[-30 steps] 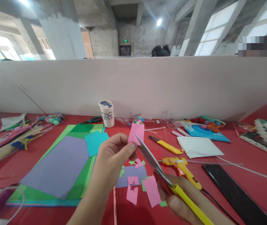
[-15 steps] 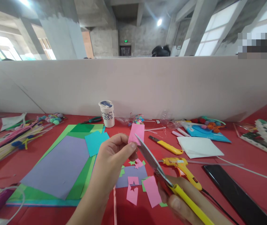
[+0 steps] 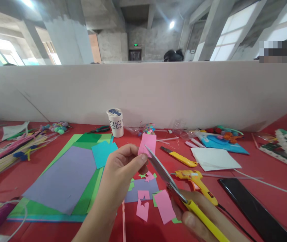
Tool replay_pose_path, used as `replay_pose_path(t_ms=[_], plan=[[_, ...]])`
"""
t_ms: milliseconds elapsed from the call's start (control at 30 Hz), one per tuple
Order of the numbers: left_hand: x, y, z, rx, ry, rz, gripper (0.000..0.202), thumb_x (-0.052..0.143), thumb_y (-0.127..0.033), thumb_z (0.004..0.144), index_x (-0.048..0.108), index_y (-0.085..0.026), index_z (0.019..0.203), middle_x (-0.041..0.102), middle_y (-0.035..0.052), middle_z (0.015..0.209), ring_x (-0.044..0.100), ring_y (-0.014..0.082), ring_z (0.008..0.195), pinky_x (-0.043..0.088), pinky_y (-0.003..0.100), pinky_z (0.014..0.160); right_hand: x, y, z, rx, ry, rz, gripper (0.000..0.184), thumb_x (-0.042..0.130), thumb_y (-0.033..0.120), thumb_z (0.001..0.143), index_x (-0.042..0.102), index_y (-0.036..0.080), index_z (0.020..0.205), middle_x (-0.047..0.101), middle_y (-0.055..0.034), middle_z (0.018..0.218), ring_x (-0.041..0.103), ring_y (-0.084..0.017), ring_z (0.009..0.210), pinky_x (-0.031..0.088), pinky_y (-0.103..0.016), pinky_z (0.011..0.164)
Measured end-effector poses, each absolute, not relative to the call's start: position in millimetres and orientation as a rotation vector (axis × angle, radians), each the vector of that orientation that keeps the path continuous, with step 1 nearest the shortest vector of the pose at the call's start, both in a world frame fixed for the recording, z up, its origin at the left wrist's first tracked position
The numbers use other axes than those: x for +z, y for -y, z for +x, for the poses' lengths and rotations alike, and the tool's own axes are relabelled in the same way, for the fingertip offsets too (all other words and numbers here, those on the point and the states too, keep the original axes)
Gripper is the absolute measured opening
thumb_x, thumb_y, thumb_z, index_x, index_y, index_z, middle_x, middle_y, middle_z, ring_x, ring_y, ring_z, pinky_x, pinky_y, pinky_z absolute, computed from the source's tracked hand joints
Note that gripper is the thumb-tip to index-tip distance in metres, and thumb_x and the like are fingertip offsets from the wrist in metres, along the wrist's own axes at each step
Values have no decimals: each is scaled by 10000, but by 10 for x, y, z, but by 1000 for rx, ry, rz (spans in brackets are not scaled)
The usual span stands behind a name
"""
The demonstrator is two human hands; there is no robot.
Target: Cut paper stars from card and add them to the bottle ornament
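Note:
Between thumb and fingers, my left hand (image 3: pixel 125 163) pinches a small pink paper rectangle (image 3: pixel 149 143) upright above the table. My right hand (image 3: pixel 191 210) is wrapped round the handles of scissors (image 3: pixel 165 171) with a yellow grip. Their blade tips lie against the pink paper near my left thumb, and the blades look close together. Below my hands, pink paper scraps (image 3: pixel 142 208), one with a star-shaped cutout, lie by a purple paper piece (image 3: pixel 149 188). A larger pink paper piece (image 3: pixel 165 205) rests beside my right hand, over green scraps.
Left lie stacked purple (image 3: pixel 62 178) and green sheets. Behind stands a white cup (image 3: pixel 115 124). To the right are a yellow utility knife (image 3: pixel 182 158), a yellow glue gun (image 3: pixel 196 181) with a cord, and a black phone (image 3: pixel 249 205). A white partition (image 3: pixel 143 94) borders the red table.
Almost nothing differs. The view has shifted very slightly; both hands, the pink paper and the scissors keep nearly the same pose.

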State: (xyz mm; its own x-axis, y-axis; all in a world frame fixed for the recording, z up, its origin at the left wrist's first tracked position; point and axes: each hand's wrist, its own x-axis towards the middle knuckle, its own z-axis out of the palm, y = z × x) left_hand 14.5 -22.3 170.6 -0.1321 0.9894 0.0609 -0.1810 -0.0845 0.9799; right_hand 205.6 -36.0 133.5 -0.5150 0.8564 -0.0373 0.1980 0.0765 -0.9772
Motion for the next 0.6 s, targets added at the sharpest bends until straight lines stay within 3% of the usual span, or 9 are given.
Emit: replay_pose_path(t_ms=[167,400,600], plan=[[1711,237,139,1438,-1118,1066,130,635,-217,751,609,-178,630,599,-26,558,534,85,524,429,211,552,1348,367,2088,1435,1820,-1019,559,506,760,735,416,233,573,313,38,560,297,-136,493,324,-266,471],[1716,235,132,1427,-1113,1073,134,632,-217,761,608,-177,636,591,-28,561,530,79,526,427,206,552,1324,401,2092,1370,1829,-1028,524,493,731,764,418,239,600,318,36,568,308,-141,495,389,-278,505],[1725,239,123,1422,-1107,1093,138,628,-239,765,609,-177,644,590,-29,566,534,79,535,423,202,555,1324,355,2115,1413,1886,-1029,580,479,793,729,425,232,590,317,47,554,315,-128,480,364,-264,464]])
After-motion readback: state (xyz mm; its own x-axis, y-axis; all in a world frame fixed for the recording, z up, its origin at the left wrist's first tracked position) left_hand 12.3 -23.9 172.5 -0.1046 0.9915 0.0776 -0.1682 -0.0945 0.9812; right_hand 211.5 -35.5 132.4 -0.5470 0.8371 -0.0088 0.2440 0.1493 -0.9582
